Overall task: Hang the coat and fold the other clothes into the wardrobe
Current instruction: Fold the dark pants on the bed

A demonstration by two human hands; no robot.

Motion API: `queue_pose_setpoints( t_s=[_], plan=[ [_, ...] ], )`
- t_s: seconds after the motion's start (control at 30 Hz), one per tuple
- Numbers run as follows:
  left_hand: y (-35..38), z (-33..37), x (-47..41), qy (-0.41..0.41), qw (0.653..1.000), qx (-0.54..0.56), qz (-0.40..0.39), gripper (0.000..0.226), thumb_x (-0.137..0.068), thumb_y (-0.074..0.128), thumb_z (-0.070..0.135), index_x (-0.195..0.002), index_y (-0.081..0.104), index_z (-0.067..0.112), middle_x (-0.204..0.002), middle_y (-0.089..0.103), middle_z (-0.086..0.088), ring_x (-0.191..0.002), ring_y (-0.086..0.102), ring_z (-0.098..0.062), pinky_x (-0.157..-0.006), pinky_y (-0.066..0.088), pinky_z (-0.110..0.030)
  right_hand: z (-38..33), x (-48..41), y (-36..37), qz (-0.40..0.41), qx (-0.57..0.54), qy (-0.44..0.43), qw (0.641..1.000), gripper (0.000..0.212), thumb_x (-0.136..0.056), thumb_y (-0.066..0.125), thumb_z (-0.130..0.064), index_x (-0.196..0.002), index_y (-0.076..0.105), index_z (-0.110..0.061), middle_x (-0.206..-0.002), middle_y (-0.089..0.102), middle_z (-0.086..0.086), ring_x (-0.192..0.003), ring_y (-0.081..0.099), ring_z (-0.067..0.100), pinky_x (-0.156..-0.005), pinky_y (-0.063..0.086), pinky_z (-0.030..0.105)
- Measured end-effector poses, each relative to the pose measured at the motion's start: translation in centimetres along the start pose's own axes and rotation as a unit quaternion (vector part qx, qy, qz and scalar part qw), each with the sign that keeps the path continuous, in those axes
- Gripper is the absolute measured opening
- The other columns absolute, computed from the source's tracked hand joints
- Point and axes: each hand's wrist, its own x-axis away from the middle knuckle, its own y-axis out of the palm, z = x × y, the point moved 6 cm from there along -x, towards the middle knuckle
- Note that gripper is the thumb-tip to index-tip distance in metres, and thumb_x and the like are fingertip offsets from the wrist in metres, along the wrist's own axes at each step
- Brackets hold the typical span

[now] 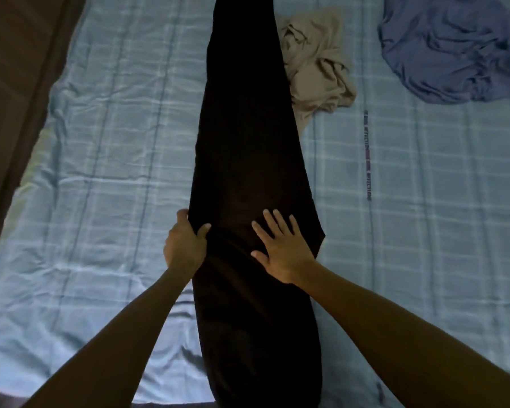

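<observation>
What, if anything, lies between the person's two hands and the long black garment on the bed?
Nothing visible does. The left hand grips the black garment at its left edge, and the right hand lies flat on it. The beige garment lies farther up, beside its right edge.

Black trousers: folded lengthwise, laid flat, running straight away from me on the bed sheet. Beige garment: crumpled, touching their right edge. Blue garment: crumpled, far right, apart.
</observation>
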Motion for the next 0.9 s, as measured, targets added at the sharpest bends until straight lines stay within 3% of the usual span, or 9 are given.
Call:
queue_pose_setpoints(
  t_s=[0.13, 0.2, 0.3, 0.4, 0.47, 0.53, 0.6, 0.73, 0.9],
  plan=[
    [1.0, 1.6, 5.4, 0.309, 0.939, -0.141, 0.055, 0.052, -0.089, 0.059, 0.032, -0.132, 0.044, 0.006, -0.131, 0.046, -0.021, -0.118, 0.046, -0.034, -0.098, 0.040, -0.046, -0.8, 0.2, 1.1, 0.035, 0.012, 0.060, 0.998, 0.064, -0.099, 0.025, -0.049, -0.152, 0.001, -0.022, -0.158, -0.011, 0.014, -0.145, -0.014, 0.032, -0.115, -0.010, 0.049],
    [3.6, 0.4, 10.7, 0.443, 0.883, -0.157, -0.016, 0.050, -0.092, 0.049, 0.039, -0.130, 0.050, 0.006, -0.133, 0.048, -0.019, -0.126, 0.043, -0.033, -0.104, 0.034, -0.045, -2.1, 1.6, 1.6, 0.054, -0.011, 0.060, 0.997, 0.058, -0.101, 0.023, -0.044, -0.152, 0.007, -0.021, -0.159, -0.006, 0.014, -0.145, -0.010, 0.032, -0.116, -0.008, 0.047],
    [6.9, -4.7, 16.2, 0.430, 0.850, -0.264, -0.153, 0.068, -0.094, 0.021, 0.058, -0.142, 0.039, 0.013, -0.147, 0.038, -0.017, -0.141, 0.026, -0.029, -0.113, 0.013, -0.044, -4.2, 5.6, 3.4, 0.068, -0.052, 0.038, 0.996, 0.052, -0.102, 0.027, -0.033, -0.151, 0.017, -0.018, -0.159, 0.006, 0.011, -0.146, -0.004, 0.029, -0.116, -0.008, 0.040],
    [7.0, -7.0, 17.0, 0.352, 0.849, -0.357, -0.168, 0.069, -0.093, 0.004, 0.059, -0.150, 0.008, 0.020, -0.157, 0.004, -0.012, -0.146, -0.002, -0.025, -0.117, -0.005, -0.045, -5.4, 9.9, 5.5, 0.042, -0.073, 0.032, 0.996, 0.053, -0.101, 0.027, -0.034, -0.150, 0.019, -0.016, -0.158, 0.011, 0.013, -0.147, 0.003, 0.026, -0.117, -0.002, 0.039],
    [6.5, -5.6, 17.4, 0.351, 0.851, -0.355, -0.162, 0.061, -0.098, 0.019, 0.049, -0.149, 0.017, 0.015, -0.156, 0.011, -0.014, -0.145, 0.008, -0.029, -0.117, 0.001, -0.047, -6.1, 12.6, 5.7, 0.076, -0.087, 0.033, 0.993, 0.056, -0.098, 0.022, -0.040, -0.146, 0.032, -0.015, -0.156, 0.020, 0.016, -0.145, 0.014, 0.029, -0.117, 0.009, 0.043],
    [5.4, -3.4, 19.6, 0.435, 0.853, -0.267, -0.110, 0.051, -0.098, 0.029, 0.040, -0.132, 0.050, 0.009, -0.138, 0.048, -0.018, -0.130, 0.041, -0.033, -0.113, 0.022, -0.047, -6.6, 15.3, 5.5, 0.122, -0.118, 0.038, 0.985, 0.054, -0.096, 0.025, -0.039, -0.138, 0.045, -0.012, -0.150, 0.033, 0.018, -0.139, 0.029, 0.033, -0.114, 0.021, 0.047],
    [5.1, -3.8, 23.2, 0.540, 0.816, -0.189, -0.085, 0.047, -0.098, 0.034, 0.043, -0.115, 0.063, 0.009, -0.117, 0.062, -0.014, -0.111, 0.056, -0.030, -0.106, 0.033, -0.044, -7.3, 18.2, 5.9, 0.156, -0.144, 0.023, 0.977, 0.046, -0.096, 0.034, -0.033, -0.131, 0.051, -0.010, -0.142, 0.043, 0.019, -0.131, 0.040, 0.033, -0.110, 0.030, 0.051],
    [7.2, -9.2, 29.2, 0.567, 0.767, -0.266, -0.139, 0.078, -0.080, 0.050, 0.067, -0.137, 0.044, 0.014, -0.139, 0.045, -0.022, -0.132, 0.039, -0.036, -0.109, 0.028, -0.054, -8.0, 23.0, 8.3, 0.172, -0.134, -0.020, 0.976, 0.043, -0.095, 0.040, -0.035, -0.130, 0.048, -0.011, -0.138, 0.045, 0.019, -0.131, 0.038, 0.033, -0.107, 0.033, 0.055],
    [8.8, -9.7, 26.1, 0.481, 0.781, -0.384, -0.099, 0.106, -0.065, 0.076, 0.048, -0.146, 0.013, 0.024, -0.150, 0.030, -0.020, -0.139, 0.023, -0.042, -0.106, 0.019, -0.065, -8.0, 24.5, 9.8, 0.146, -0.108, -0.023, 0.983, 0.052, -0.096, 0.033, -0.043, -0.139, 0.041, -0.014, -0.145, 0.040, 0.017, -0.137, 0.032, 0.031, -0.111, 0.028, 0.053]
  ],
)
